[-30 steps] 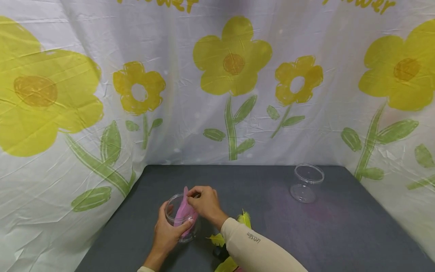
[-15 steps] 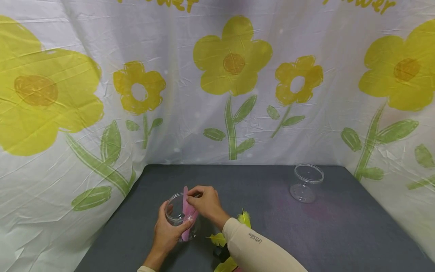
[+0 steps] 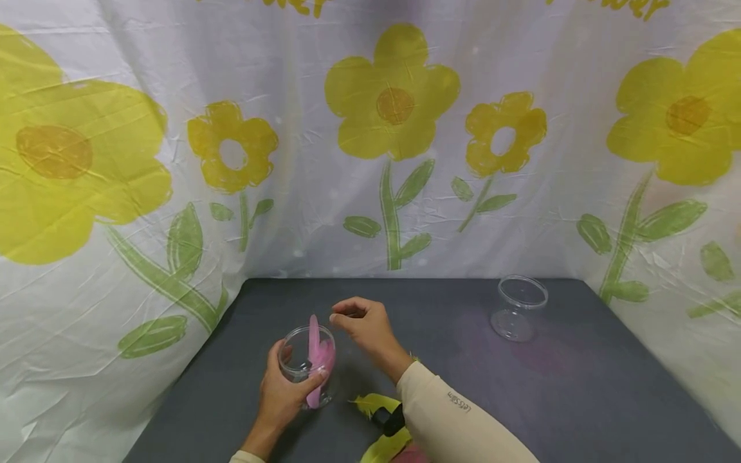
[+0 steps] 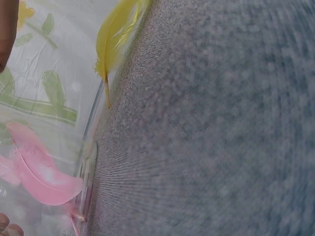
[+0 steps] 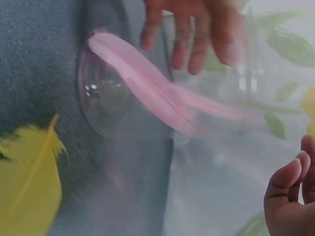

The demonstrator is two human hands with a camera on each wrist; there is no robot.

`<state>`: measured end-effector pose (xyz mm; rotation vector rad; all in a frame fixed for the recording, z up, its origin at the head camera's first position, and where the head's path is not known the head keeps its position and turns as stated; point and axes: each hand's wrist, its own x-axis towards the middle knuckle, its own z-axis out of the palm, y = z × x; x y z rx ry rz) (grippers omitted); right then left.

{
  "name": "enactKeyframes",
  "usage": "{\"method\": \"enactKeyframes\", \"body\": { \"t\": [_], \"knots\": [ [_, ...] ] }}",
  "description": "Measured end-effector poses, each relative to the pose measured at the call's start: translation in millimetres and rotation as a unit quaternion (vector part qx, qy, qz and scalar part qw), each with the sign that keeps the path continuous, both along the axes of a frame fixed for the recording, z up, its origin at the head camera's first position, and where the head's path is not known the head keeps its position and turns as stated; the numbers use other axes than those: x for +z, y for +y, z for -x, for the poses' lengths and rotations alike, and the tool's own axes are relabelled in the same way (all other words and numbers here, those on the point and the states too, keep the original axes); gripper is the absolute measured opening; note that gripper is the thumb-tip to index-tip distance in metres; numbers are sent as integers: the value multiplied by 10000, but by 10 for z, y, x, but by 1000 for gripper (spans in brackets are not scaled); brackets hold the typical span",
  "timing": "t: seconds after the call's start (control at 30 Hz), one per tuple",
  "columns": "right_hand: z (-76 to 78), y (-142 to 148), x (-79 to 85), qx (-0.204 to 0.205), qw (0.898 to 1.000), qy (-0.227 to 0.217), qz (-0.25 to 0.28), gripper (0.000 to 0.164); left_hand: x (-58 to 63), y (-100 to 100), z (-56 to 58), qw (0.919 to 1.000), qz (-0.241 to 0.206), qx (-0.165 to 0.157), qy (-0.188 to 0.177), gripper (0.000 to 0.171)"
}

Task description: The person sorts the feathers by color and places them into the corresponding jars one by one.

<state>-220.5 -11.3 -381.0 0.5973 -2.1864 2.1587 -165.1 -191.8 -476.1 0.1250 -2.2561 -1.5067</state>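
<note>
My left hand [image 3: 280, 392] grips a clear plastic jar [image 3: 294, 354], thumb on its near side and fingers round the left. Inside the jar stand pink feathers [image 3: 314, 350]; one tip pokes just above the rim. In the right wrist view, a long pink feather [image 5: 142, 83] shows through the wall beside the left hand [image 5: 197, 29]. My right hand [image 3: 370, 328] hovers right of the jar's mouth, apart from it. Its fingers are loosely bent and I see nothing between them. Whether the jar's base touches the table cannot be told.
Yellow feathers [image 3: 370, 404], a black object [image 3: 389, 419] and something pink [image 3: 410, 454] lie under the right forearm, which partly hides them. A second clear jar [image 3: 515, 312] stands at the back right of the dark table [image 3: 451, 360]. A flower-printed curtain [image 3: 301, 238] surrounds the table.
My right hand has let go of a pink feather and moved up and right, away from the jar. The feather stays inside. The left hand still holds the jar.
</note>
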Motion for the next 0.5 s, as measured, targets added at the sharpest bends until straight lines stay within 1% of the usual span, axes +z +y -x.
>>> {"method": "enactKeyframes", "body": {
  "t": [0.17, 0.23, 0.33, 0.47, 0.5],
  "knots": [
    [-168, 201, 309, 55, 9997, -56, 251, 16, -1, -2, 3, 10000, 37, 24, -10, 104],
    [-183, 270, 362, 52, 9995, -46, 304, 17, -3, -2, 4, 10000, 53, 35, -11, 104],
    [-130, 364, 356, 29, 9994, -56, 345, 19, -5, 1, 3, 10000, 36, 53, 58, 103],
    [-43, 483, 293, -62, 9990, -54, 443, 20, -1, 10, -1, 9999, 17, 58, 108, 102],
    [-41, 513, 290, -87, 9988, -54, 470, 20, -1, 12, -2, 9999, 17, 57, 114, 102]
  ]
}}
